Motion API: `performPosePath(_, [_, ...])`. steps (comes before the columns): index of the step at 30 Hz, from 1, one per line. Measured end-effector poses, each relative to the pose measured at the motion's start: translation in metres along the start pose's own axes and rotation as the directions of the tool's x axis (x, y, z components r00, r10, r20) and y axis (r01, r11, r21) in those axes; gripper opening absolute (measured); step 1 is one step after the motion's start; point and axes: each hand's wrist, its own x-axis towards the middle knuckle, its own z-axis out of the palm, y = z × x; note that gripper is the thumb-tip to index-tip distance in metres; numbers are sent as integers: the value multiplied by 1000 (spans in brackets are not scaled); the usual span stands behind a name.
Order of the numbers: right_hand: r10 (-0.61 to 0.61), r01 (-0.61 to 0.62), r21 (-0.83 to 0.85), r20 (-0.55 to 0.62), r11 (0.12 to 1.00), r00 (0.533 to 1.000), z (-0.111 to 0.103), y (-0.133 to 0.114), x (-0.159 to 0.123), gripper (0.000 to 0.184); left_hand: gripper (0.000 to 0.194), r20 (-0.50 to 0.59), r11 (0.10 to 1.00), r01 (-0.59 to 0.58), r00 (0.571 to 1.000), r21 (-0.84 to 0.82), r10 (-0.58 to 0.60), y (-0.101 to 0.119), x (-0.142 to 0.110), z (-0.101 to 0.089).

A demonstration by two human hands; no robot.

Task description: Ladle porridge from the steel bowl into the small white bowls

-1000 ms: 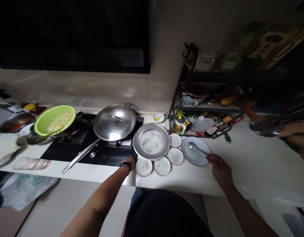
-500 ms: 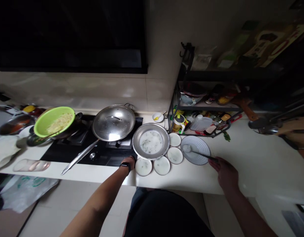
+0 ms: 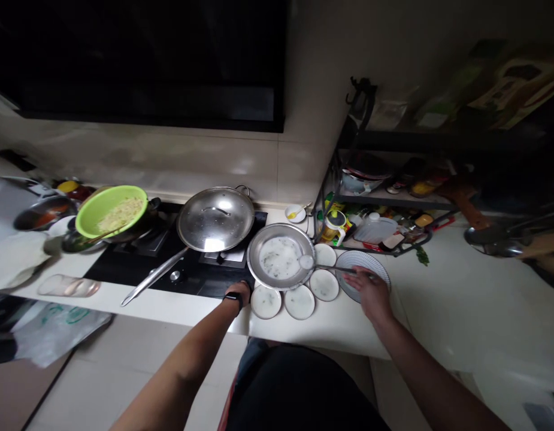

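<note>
My right hand (image 3: 371, 293) is closed round the handle of a ladle (image 3: 328, 267). The ladle's bowl is over the right rim of a steel basin (image 3: 255, 270), which holds a white liquid with dark green bits. Several small dishes (image 3: 266, 302) of similar white liquid stand along the basin's front and right side. Under my right hand sits a blue-white patterned plate (image 3: 381, 267). My left hand (image 3: 242, 291), with a black watch on its wrist, rests by the stove's front edge, left of the dishes; its fingers are mostly hidden.
A lidded pan (image 3: 216, 218) sits on the black stove (image 3: 160, 276), its long handle jutting toward the front edge. Left of it is a green bowl (image 3: 90, 216) of pale shreds. A glass (image 3: 70, 286) lies near the counter edge. A rack (image 3: 393, 200) of bottles stands behind the plate.
My right hand has moved left with the ladle, whose bowl went from the patterned plate to the basin's rim. My left hand stays by the stove. The whole view has shifted slightly.
</note>
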Motion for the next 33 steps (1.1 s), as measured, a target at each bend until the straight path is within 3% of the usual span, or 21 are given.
performPosePath(3, [-78, 103, -164, 151, 981, 985, 27, 18, -10, 49, 38, 8, 999, 40, 999, -33, -40, 0, 1, 1])
performPosePath(4, [-150, 209, -243, 240, 947, 959, 33, 23, -15, 45, 38, 8, 998, 42, 999, -41, -42, 0, 1, 1])
performPosePath(5, [-232, 352, -314, 361, 882, 903, 37, 26, -20, 40, 38, 10, 998, 45, 999, -42, -44, 0, 1, 1])
performPosePath(6, [-303, 517, -357, 508, 778, 806, 39, 28, -27, 35, 38, 11, 998, 47, 999, -37, -46, 0, 0, 1])
performPosePath(8, [-346, 804, -319, 778, 501, 524, 37, 29, -38, 32, 38, 12, 999, 44, 999, -21, -44, 1, -1, 0])
performPosePath(9, [-322, 888, -266, 861, 375, 394, 34, 27, -43, 35, 38, 13, 999, 40, 999, -13, -39, 1, -2, -1])
performPosePath(10, [-296, 934, -225, 905, 278, 306, 28, 25, -46, 40, 38, 17, 999, 33, 999, -5, -33, 2, -4, -2])
performPosePath(11, [-287, 954, -211, 920, 215, 268, 22, 23, -47, 44, 38, 20, 1000, 25, 999, 4, -25, 2, -5, -4])
performPosePath(12, [-302, 957, -227, 913, 183, 274, 13, 20, -47, 45, 39, 24, 1000, 15, 1000, 15, -16, 3, -6, -5])
performPosePath(13, [-338, 946, -270, 886, 179, 317, 4, 17, -45, 44, 39, 28, 1000, 6, 1000, 27, -7, 4, -8, -7])
performPosePath(16, [-471, 826, -484, 680, 288, 562, -33, 6, -30, 36, 41, 36, 999, -5, 999, 48, 3, 5, -10, -10])
performPosePath(18, [-501, 649, -625, 432, 434, 750, -60, 0, -19, 36, 41, 48, 999, -4, 999, 42, 2, 5, -9, -11])
performPosePath(20, [-475, 468, -669, 191, 577, 859, -86, -3, -12, 43, 40, 59, 999, -2, 998, 35, 0, 5, -8, -11])
performPosePath(22, [-411, 334, -648, 35, 685, 911, -106, -2, -9, 50, 40, 58, 999, -10, 998, 39, 7, 4, -6, -10])
performPosePath(26, [-234, 148, -515, -105, 844, 967, -128, 10, -13, 53, 40, 42, 998, -31, 999, 47, 29, 1, -4, -7])
performPosePath(30, [-98, 50, -182, -264, 982, 960, -133, 26, -17, 53, 39, 42, 998, -25, 999, 66, 22, 1, -5, -7])
performPosePath(33, [-7, 23, 40, -345, 999, 939, -135, 31, -15, 48, 40, 40, 995, -32, 999, 98, 28, 2, -7, -8])
